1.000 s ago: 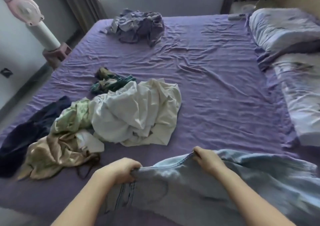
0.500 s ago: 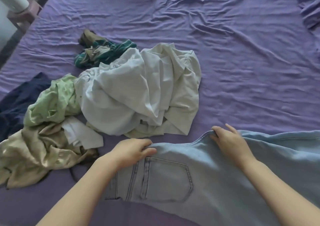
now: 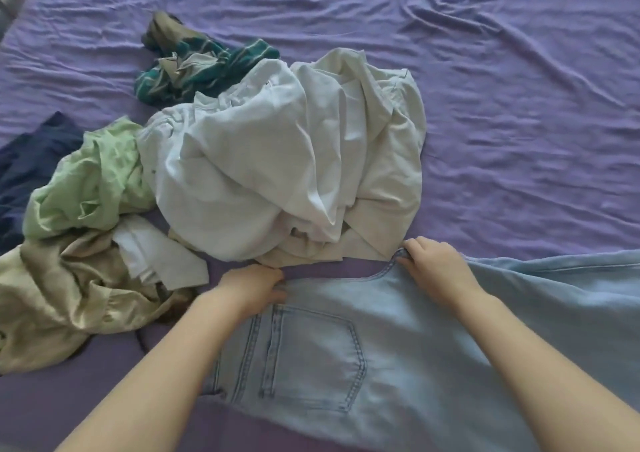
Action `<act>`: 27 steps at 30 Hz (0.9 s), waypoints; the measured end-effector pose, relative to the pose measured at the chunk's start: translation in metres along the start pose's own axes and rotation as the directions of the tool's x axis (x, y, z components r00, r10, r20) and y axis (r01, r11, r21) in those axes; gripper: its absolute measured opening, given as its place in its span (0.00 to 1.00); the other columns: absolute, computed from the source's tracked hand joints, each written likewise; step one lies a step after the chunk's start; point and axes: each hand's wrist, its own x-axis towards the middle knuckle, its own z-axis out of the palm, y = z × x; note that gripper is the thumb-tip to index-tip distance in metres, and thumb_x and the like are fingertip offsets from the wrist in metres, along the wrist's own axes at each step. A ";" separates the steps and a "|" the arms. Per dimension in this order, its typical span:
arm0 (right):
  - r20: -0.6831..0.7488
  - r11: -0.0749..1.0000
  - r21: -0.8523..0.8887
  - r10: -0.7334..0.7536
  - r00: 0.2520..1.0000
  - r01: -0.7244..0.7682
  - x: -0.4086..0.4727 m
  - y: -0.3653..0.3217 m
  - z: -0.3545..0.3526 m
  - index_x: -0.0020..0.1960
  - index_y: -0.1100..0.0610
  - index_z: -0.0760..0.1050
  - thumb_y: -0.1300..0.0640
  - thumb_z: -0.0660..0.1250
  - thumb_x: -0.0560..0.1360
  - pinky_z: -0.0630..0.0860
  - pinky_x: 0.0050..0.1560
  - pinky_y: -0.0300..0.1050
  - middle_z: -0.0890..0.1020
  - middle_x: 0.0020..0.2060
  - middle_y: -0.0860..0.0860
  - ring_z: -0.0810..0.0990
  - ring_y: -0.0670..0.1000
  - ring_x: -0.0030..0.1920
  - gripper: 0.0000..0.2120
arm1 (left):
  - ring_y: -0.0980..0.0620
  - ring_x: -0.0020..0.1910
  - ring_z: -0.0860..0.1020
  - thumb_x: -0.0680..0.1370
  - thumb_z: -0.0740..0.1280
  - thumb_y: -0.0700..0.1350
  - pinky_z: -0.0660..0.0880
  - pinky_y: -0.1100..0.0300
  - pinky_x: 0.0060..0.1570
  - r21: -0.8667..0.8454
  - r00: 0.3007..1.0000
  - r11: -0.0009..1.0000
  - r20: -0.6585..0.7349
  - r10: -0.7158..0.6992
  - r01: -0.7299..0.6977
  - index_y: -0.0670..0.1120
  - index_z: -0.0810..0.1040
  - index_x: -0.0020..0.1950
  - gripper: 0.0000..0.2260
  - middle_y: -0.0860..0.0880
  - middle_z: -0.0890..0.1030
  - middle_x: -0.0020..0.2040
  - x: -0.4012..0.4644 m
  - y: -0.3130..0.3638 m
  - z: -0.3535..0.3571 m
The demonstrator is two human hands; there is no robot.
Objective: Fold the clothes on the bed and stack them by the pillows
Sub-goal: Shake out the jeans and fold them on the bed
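Light blue jeans lie flat on the purple bed sheet at the near edge, back pocket up. My left hand grips the waistband at its left end. My right hand pinches the jeans' upper edge further right, beside the crumpled white garment. The legs run off to the right. The pillows are out of view.
A pile of unfolded clothes lies left of centre: a green-striped piece, a light green top, a beige garment and a dark blue one at the left edge. Wrinkled sheet spreads to the right and far side.
The view dropped and moved closer, so the pillows and far clothes left the frame. Both hands carried the jeans' top edge forward and laid the jeans flat, up against the white garment.
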 end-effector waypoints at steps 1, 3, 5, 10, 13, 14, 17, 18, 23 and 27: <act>-0.046 1.000 0.014 0.022 0.999 -0.022 0.004 -0.003 0.005 0.49 0.60 0.76 0.52 0.65 0.77 0.71 0.42 0.51 0.78 0.42 0.56 0.78 0.60 0.44 0.11 | 0.44 0.53 0.79 0.71 0.73 0.54 0.75 0.57 0.49 0.142 0.972 0.990 -0.234 0.008 0.026 0.51 0.79 0.59 0.18 0.44 0.80 0.54 0.000 0.004 0.012; -0.231 0.995 0.083 0.069 0.971 -0.051 0.003 -0.008 0.013 0.42 0.61 0.78 0.57 0.74 0.70 0.72 0.37 0.51 0.78 0.34 0.56 0.77 0.60 0.36 0.09 | 0.42 0.42 0.80 0.57 0.80 0.43 0.77 0.54 0.41 0.144 0.820 0.988 -0.571 0.041 0.051 0.46 0.82 0.50 0.22 0.43 0.81 0.44 -0.007 0.019 0.032; -0.367 0.992 0.111 0.092 0.925 -0.055 -0.005 -0.013 0.021 0.42 0.61 0.78 0.57 0.74 0.69 0.71 0.38 0.51 0.78 0.34 0.55 0.76 0.59 0.35 0.09 | 0.39 0.52 0.78 0.61 0.75 0.37 0.75 0.46 0.52 -0.022 0.697 0.997 -0.716 0.037 -0.076 0.43 0.78 0.59 0.26 0.41 0.79 0.53 -0.014 0.049 0.058; -0.536 0.997 0.034 0.071 0.841 -0.062 -0.001 -0.008 0.020 0.44 0.58 0.78 0.51 0.63 0.76 0.64 0.44 0.49 0.78 0.33 0.52 0.76 0.56 0.35 0.12 | 0.42 0.75 0.57 0.77 0.58 0.61 0.53 0.34 0.68 -0.030 0.765 0.977 -0.628 0.144 -0.209 0.53 0.63 0.75 0.28 0.45 0.62 0.75 -0.022 0.099 0.109; -0.533 0.997 -0.047 0.028 0.846 -0.063 0.022 -0.001 0.019 0.43 0.58 0.78 0.51 0.65 0.76 0.64 0.47 0.49 0.77 0.32 0.51 0.78 0.56 0.37 0.10 | 0.44 0.76 0.53 0.73 0.57 0.70 0.53 0.31 0.65 0.053 0.822 0.983 -0.541 0.178 -0.178 0.54 0.60 0.76 0.35 0.46 0.58 0.77 -0.001 0.083 0.124; -0.536 0.997 -0.044 0.033 0.844 -0.067 0.028 -0.002 0.020 0.43 0.59 0.77 0.53 0.68 0.74 0.63 0.49 0.50 0.78 0.34 0.52 0.78 0.57 0.38 0.09 | 0.44 0.76 0.52 0.72 0.57 0.71 0.53 0.30 0.65 0.072 0.831 0.981 -0.522 0.189 -0.178 0.54 0.60 0.76 0.36 0.45 0.57 0.77 0.004 0.079 0.126; -0.538 0.987 0.111 0.161 0.828 -0.120 0.023 -0.013 0.025 0.51 0.62 0.77 0.56 0.74 0.70 0.63 0.59 0.53 0.80 0.47 0.57 0.77 0.59 0.53 0.14 | 0.42 0.77 0.51 0.72 0.56 0.72 0.49 0.29 0.67 0.070 0.832 0.984 -0.526 0.178 -0.166 0.54 0.58 0.77 0.38 0.45 0.55 0.78 0.010 0.078 0.125; -0.543 0.983 0.146 0.170 0.822 -0.107 0.011 -0.019 0.030 0.56 0.61 0.76 0.54 0.71 0.73 0.63 0.64 0.55 0.79 0.54 0.58 0.74 0.59 0.59 0.16 | 0.41 0.77 0.51 0.72 0.55 0.72 0.47 0.30 0.68 0.064 0.821 0.984 -0.544 0.174 -0.167 0.54 0.57 0.77 0.38 0.45 0.54 0.78 0.009 0.082 0.124; -0.405 0.996 0.094 0.027 0.914 0.012 -0.061 -0.033 0.064 0.69 0.53 0.68 0.45 0.58 0.77 0.57 0.69 0.66 0.70 0.69 0.56 0.63 0.56 0.72 0.23 | 0.42 0.77 0.50 0.74 0.54 0.70 0.48 0.31 0.68 0.074 0.814 0.978 -0.544 0.203 -0.195 0.54 0.58 0.77 0.35 0.45 0.53 0.78 0.020 0.103 0.111; -0.216 1.000 -0.004 0.010 0.976 -0.011 -0.056 -0.018 0.083 0.73 0.48 0.59 0.39 0.54 0.76 0.53 0.70 0.65 0.62 0.73 0.55 0.58 0.57 0.73 0.29 | 0.43 0.77 0.50 0.74 0.53 0.71 0.48 0.32 0.69 0.072 0.840 0.983 -0.512 0.180 -0.167 0.54 0.57 0.77 0.35 0.46 0.52 0.78 0.035 0.103 0.118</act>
